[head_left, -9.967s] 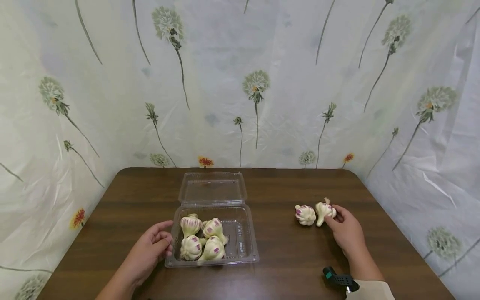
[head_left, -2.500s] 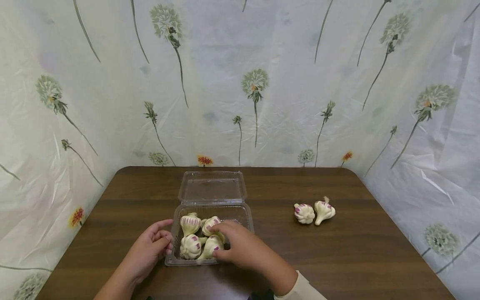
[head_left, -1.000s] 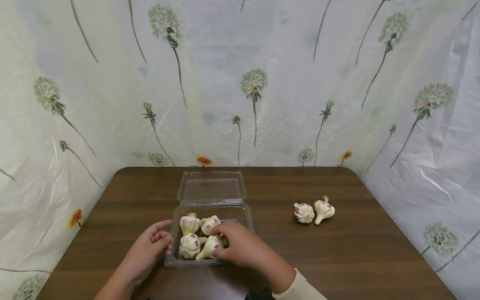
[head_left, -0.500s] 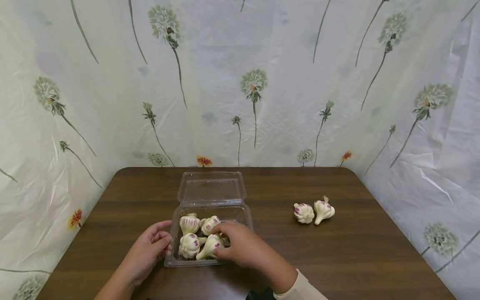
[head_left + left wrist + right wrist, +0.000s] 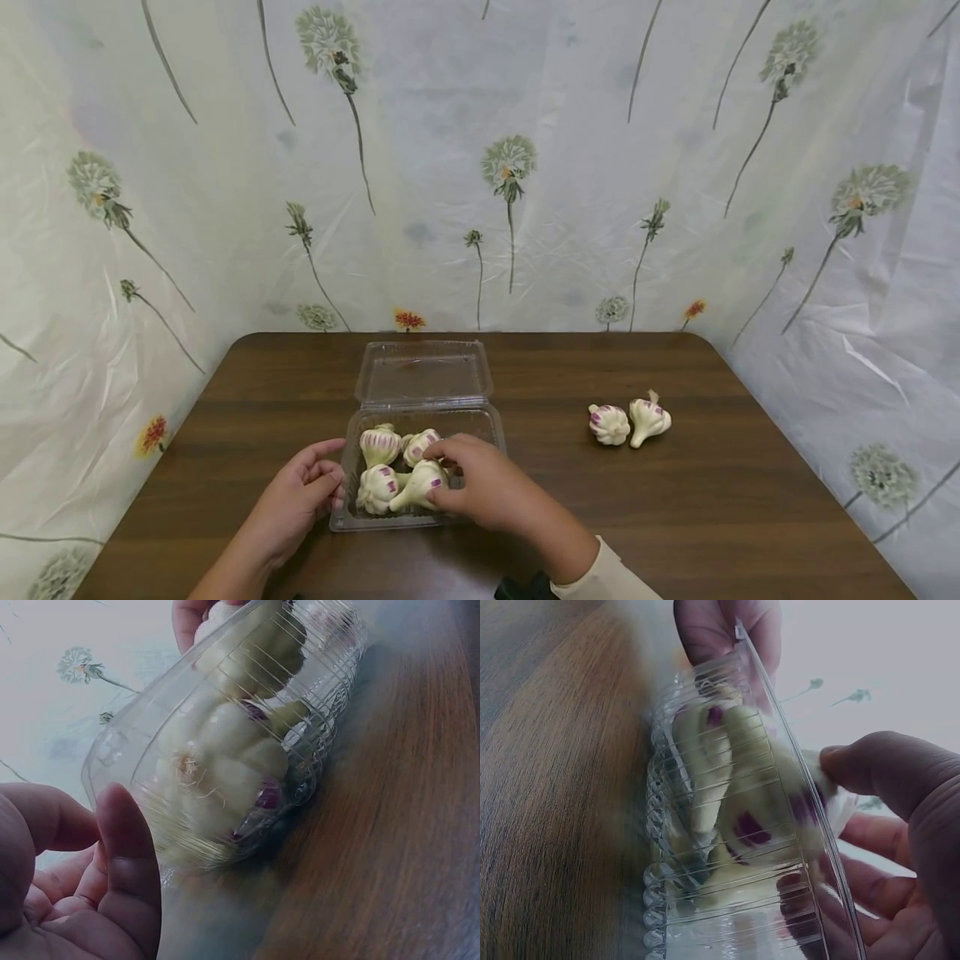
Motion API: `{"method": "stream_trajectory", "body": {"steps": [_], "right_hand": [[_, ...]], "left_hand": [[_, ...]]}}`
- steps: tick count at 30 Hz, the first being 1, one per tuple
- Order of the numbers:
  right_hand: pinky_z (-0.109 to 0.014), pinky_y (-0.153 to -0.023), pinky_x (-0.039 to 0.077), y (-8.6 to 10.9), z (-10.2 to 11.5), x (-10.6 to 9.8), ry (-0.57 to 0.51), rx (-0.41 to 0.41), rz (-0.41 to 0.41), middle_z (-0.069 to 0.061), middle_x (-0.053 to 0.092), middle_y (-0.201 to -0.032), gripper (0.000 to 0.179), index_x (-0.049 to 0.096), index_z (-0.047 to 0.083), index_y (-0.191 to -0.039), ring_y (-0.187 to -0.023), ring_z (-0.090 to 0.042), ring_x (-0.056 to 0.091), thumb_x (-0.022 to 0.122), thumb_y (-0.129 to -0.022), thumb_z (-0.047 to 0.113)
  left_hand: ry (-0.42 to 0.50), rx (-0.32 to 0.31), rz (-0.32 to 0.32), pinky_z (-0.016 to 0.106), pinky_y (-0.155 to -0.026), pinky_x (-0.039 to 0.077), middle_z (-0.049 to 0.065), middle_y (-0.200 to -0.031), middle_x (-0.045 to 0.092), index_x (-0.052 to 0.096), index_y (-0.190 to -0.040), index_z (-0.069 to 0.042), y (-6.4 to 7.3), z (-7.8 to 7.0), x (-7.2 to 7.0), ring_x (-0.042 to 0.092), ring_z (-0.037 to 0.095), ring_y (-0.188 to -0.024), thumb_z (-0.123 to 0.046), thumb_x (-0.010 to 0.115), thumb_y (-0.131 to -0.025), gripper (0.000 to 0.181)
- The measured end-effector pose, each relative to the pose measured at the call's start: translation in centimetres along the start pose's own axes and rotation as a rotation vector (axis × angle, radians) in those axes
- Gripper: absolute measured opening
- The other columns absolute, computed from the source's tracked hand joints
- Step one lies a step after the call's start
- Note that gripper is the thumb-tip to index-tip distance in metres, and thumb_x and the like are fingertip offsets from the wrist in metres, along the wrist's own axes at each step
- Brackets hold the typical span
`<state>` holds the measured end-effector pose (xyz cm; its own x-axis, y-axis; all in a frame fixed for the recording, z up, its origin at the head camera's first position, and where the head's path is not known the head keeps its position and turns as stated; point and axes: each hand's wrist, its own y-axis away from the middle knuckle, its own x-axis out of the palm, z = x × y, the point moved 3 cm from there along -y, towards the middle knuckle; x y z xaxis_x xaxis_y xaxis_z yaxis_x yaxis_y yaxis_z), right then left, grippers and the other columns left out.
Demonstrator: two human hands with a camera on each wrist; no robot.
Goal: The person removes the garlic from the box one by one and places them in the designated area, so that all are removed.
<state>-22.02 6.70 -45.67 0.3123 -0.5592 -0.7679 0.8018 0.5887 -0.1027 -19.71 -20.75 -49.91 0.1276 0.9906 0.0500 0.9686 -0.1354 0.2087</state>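
A clear plastic clamshell container [image 5: 491, 429] stands on the table with garlic bulbs inside. My right hand [image 5: 487, 483] reaches over its right side and grips the front-right garlic bulb [image 5: 422, 483], thumb in front and fingers behind. In the right wrist view that garlic bulb [image 5: 772, 806] shows purple patches through the ribbed wall. Around it lie a front-left bulb [image 5: 377, 490], a back-left bulb [image 5: 380, 447] and a back-right bulb [image 5: 420, 446]. At the left rim, my left hand [image 5: 300, 496] pinches the container edge between thumb and index finger.
The hinged lid [image 5: 423, 375] lies folded back behind the container. Two more garlic bulbs, one rounder [image 5: 608, 425] and one with its stem forward [image 5: 648, 419], sit right on the brown wooden table [image 5: 675, 517]. A floral sheet [image 5: 562, 208] hangs behind.
My right hand has moved from a bulb on the right to one in the container. Lately that bulb has shifted up slightly in its grip. My left hand stays put.
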Motion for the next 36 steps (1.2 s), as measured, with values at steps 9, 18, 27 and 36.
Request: {"method": "stream_trajectory", "body": {"steps": [9, 18, 27, 36], "right_hand": [[-0.03, -0.095, 0.055, 0.0, 0.2, 0.0, -0.03, 0.0, -0.01, 0.008, 0.065, -0.12, 0.038, 0.069, 0.022, -0.127, -0.107, -0.01, 0.062, 0.081, -0.091, 0.028], [-0.034, -0.098, 0.057, 0.4, 0.2, -0.4, -0.071, -0.019, -0.028, 0.005, 0.065, -0.121, 0.039, 0.069, 0.019, -0.128, -0.108, -0.012, 0.065, 0.081, -0.091, 0.025], [-0.036, -0.099, 0.057, 0.9, 0.0, -1.0, -0.117, -0.007, -0.052, 0.003, 0.065, -0.125, 0.042, 0.068, 0.013, -0.132, -0.111, -0.014, 0.065, 0.079, -0.093, 0.023], [-0.036, -0.1, 0.057, 1.1, 0.0, -1.5, -0.151, 0.014, -0.084, 0.001, 0.065, -0.129, 0.044, 0.067, 0.011, -0.134, -0.114, -0.018, 0.067, 0.079, -0.094, 0.024]], "left_hand": [[0.001, -0.02, -0.005, 0.025, -0.072, 0.058, 0.003, -0.102, 0.058, 0.032, -0.158, -0.002, 0.0, 0.3, -0.1, 0.058, 0.014, -0.084, -0.002, 0.051, -0.108, 0.054], [0.005, -0.012, -0.001, 0.025, -0.072, 0.058, 0.003, -0.102, 0.058, 0.032, -0.158, -0.001, 0.0, 0.1, 0.0, 0.059, 0.014, -0.084, -0.001, 0.052, -0.107, 0.054], [0.011, -0.011, 0.005, 0.025, -0.072, 0.057, 0.003, -0.102, 0.058, 0.032, -0.158, -0.001, -0.1, 0.0, 0.2, 0.058, 0.013, -0.084, -0.001, 0.051, -0.108, 0.054], [0.002, -0.018, -0.012, 0.025, -0.071, 0.057, 0.004, -0.101, 0.058, 0.033, -0.158, -0.002, -0.1, 0.0, 0.1, 0.059, 0.014, -0.084, 0.0, 0.051, -0.107, 0.053]]}}
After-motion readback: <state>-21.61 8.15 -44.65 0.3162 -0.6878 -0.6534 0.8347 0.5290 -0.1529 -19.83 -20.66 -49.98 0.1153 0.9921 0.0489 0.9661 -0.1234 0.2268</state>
